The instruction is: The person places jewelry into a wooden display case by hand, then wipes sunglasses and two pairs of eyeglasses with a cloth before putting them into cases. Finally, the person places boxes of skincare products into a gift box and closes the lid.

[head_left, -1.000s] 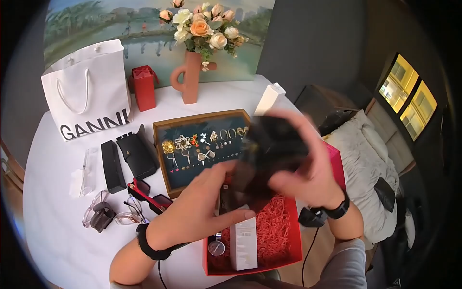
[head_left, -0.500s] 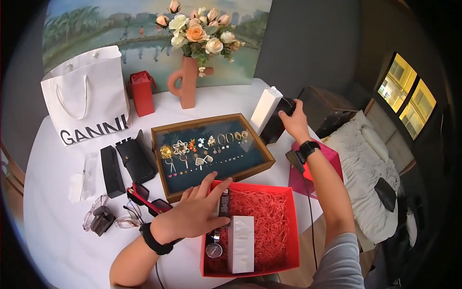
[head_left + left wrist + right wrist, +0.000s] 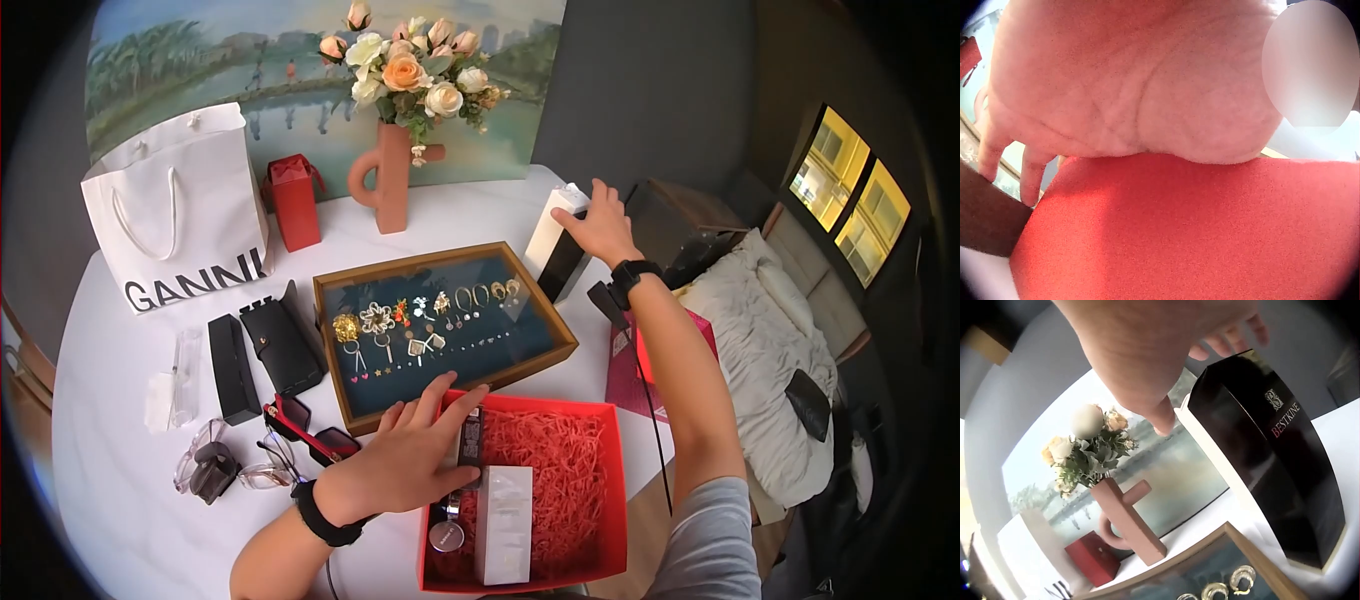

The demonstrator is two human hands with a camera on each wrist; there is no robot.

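Note:
My right hand (image 3: 603, 225) is over the top of a black box (image 3: 572, 272), fingers spread and thumb toward the white box (image 3: 549, 238) beside it. In the right wrist view, the black box (image 3: 1272, 456) stands upright with "BESTKINE" on its face, under my loosely extended fingers. My left hand (image 3: 398, 462) lies across the left rim of the red box (image 3: 612, 480), fingers spread. Inside are red shredded paper (image 3: 560, 465), a white carton (image 3: 504, 525), a small dark box (image 3: 471, 435) and a round silver-topped item (image 3: 447, 537). The left wrist view shows my palm (image 3: 1135, 81) against a red surface (image 3: 1179, 225).
A framed jewellery tray (image 3: 440, 310) lies mid-table. Glasses (image 3: 265, 475), sunglasses (image 3: 310, 430) and black cases (image 3: 283, 342) are at left. Behind stand a white bag (image 3: 180, 215), a red box (image 3: 293, 205) and a flower vase (image 3: 393, 180). A pink-red box (image 3: 650, 380) sits at right.
The dark object in front of me moved back and right, to beside the white box. My right hand then loosened from it and rose slightly. My left hand settled at the red box's edge.

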